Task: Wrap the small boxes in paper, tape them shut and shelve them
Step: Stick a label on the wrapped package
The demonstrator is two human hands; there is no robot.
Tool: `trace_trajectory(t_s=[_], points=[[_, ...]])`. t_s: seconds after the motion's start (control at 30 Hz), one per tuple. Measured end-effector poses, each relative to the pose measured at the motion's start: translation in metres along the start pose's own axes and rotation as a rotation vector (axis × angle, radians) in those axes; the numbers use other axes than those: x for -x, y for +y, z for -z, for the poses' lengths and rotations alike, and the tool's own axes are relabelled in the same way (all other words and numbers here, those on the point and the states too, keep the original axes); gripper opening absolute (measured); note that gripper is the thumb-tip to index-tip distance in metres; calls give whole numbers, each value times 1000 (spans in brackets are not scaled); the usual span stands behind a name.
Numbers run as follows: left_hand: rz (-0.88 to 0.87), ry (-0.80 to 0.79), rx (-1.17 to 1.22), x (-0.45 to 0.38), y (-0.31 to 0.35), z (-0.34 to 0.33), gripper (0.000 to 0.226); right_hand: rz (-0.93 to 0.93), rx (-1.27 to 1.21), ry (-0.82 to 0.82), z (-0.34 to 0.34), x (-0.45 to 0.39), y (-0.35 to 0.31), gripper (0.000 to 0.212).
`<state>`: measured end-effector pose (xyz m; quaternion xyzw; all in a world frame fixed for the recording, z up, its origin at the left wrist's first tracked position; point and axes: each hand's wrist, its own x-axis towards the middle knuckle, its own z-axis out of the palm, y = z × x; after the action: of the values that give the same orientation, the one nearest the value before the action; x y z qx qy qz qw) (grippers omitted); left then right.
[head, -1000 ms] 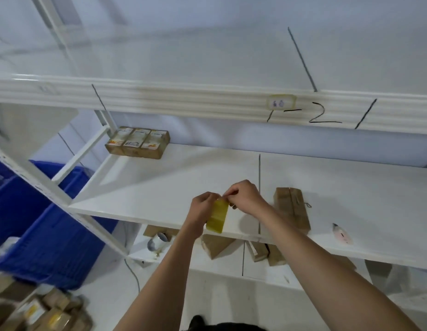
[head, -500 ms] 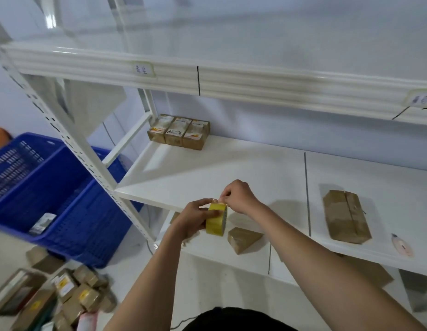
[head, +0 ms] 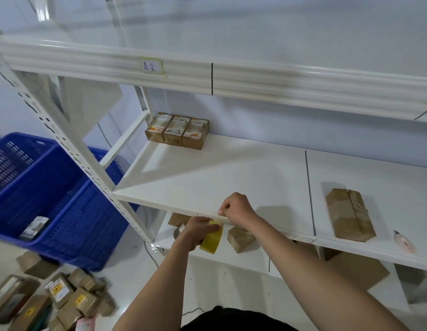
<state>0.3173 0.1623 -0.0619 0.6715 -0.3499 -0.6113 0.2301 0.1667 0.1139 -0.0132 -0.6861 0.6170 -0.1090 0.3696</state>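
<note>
The left hand (head: 194, 231) grips a yellow tape roll (head: 212, 240) at the shelf (head: 231, 173) edge, while the right hand (head: 236, 209) pinches its tape end. Three small boxes (head: 178, 130) stand at the shelf's back left.

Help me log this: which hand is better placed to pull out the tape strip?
Right. The right hand already pinches at the tape's free end, while the left hand grips the yellow tape roll.
</note>
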Motion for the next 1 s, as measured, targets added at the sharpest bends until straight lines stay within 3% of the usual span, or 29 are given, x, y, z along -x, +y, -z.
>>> trace_trajectory(t_s=[0.13,0.47,0.67,0.87,1.0], points=[[33,14,-33,-8,-5,0,29,-42,-16,6,-9,-6,4,6],[143,106,19,-35,-7,4,44,-116,-16,56,-30,-38,6,7],[114,105,33,-41,-10,7,35,-138,-31,83,-39,-48,9,4],[135,96,44,-49,-11,7,59,-114,-30,68,-42,-50,13,14],[169,114,-1,-49,-13,5,49,-117,-53,104,-41,-46,16,20]])
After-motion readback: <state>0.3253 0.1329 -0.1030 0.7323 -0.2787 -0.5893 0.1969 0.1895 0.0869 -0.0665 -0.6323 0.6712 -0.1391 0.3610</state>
